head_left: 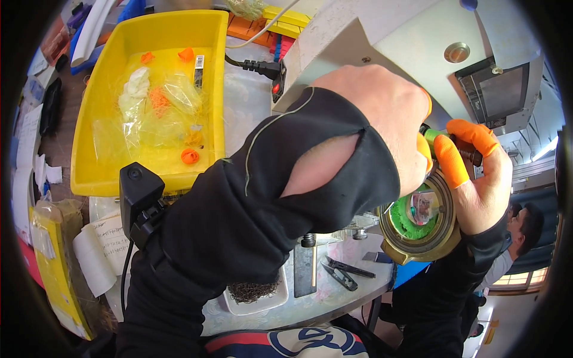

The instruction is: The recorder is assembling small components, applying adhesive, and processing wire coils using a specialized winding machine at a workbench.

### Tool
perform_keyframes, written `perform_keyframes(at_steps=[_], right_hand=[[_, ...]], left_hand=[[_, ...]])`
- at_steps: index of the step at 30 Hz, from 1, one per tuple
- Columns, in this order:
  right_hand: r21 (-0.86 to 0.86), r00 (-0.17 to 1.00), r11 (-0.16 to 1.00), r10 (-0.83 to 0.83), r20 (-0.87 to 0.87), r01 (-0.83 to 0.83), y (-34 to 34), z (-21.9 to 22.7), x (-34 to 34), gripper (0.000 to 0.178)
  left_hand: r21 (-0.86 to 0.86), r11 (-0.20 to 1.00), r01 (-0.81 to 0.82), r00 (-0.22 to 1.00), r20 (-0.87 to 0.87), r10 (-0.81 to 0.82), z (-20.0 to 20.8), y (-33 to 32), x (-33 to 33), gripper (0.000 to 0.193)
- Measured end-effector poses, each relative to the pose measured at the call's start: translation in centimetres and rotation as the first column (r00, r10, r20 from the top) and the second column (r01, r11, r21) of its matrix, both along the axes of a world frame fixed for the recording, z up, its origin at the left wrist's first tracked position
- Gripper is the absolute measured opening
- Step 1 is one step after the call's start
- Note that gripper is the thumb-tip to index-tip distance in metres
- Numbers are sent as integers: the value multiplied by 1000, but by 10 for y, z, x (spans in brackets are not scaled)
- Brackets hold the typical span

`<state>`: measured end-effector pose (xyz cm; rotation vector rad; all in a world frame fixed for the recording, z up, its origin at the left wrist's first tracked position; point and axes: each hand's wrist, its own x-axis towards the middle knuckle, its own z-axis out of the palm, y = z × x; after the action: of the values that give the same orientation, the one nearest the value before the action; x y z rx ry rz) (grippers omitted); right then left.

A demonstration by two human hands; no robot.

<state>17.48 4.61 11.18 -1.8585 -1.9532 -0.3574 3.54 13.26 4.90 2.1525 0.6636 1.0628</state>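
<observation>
My left hand (pixel 382 101) reaches across from the left in a black sleeve, its back toward me. Its fingers curl down on the far side, with orange finger cots showing at the edge; what they grip is hidden. My right hand (pixel 486 179), with orange cots on thumb and forefinger, closes around a small dark cylinder with a green band (pixel 432 135). Just below both hands sits a round brass-coloured fixture (pixel 449 206). Inside its ring are green material (pixel 399 225) and a clear round window (pixel 422 206).
At left stands a yellow tray (pixel 220 89) with plastic bags and orange finger cots. A white machine (pixel 412 45) fills the far right. Nearer are a white dish (pixel 240 308) of dark wiry bits, black tweezers (pixel 349 268) and a notebook (pixel 110 238). Another person (pixel 519 235) is at right.
</observation>
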Motion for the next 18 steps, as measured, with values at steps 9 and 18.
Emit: perform_keyframes(at_steps=[9,18], right_hand=[[-68,989,989,123,-86,-129,0,4,-3,21],[-107,973,969,212,-89,-221,2,6,1,20]], left_hand=[[55,993,-101,989,112,94,0,0,-6,8],[-28,999,-39,989,145,43,8,0,-10,10]])
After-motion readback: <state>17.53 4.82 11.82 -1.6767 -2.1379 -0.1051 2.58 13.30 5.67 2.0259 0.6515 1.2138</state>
